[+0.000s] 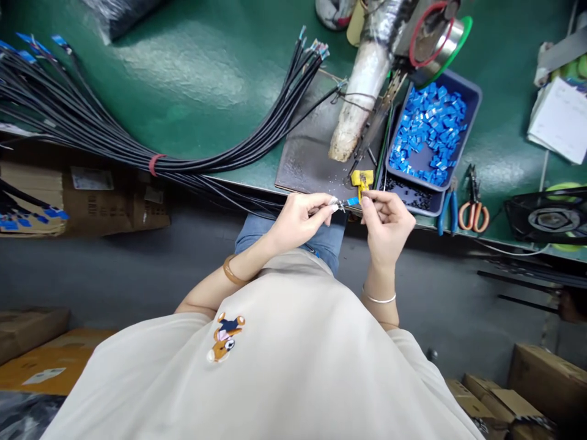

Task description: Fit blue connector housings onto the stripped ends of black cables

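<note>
My left hand [300, 219] is pinched shut on the end of a thin black cable [257, 205] at the near edge of the green bench. My right hand [386, 223] is pinched shut on a small blue connector [352, 201], held right against the cable end. The two hands meet above my lap, just under a yellow fixture [362, 180]. The cable runs left into a big bundle of black cables [137, 146] tied with a red band [155, 164].
A blue tray of several blue connectors [428, 131] sits right of the fixture, a tape-wrapped tool arm [362, 91] over a dark mat [307, 159]. Orange-handled scissors [474, 208] and blue pliers [447, 208] lie right. Cardboard boxes [82, 195] stand under and around the bench.
</note>
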